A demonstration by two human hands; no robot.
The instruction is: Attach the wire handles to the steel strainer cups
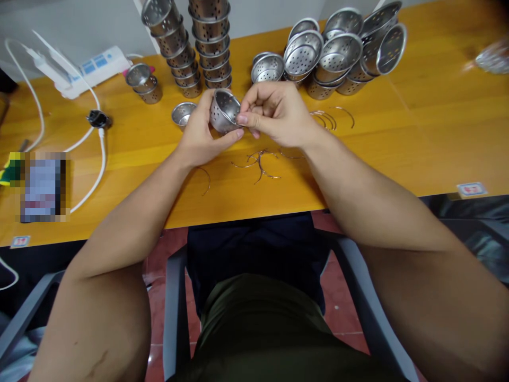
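Note:
My left hand (pixel 202 137) is wrapped round a small perforated steel strainer cup (pixel 223 110), held on its side just above the yellow wooden table (pixel 417 132). My right hand (pixel 274 112) is closed in a pinch at the cup's rim, fingertips pressed together; what it pinches is too thin to make out. Several thin curved wire handles (pixel 259 162) lie loose on the table just below my hands, and more wire handles (pixel 332 118) lie to the right of my right hand.
Two tall stacks of strainer cups (pixel 209 45) stand at the back, a heap of loose cups (pixel 342 50) at the back right, and single cups (pixel 143 82) to the left. A white power strip (pixel 93 66) and its cable (pixel 97 159) lie at the left.

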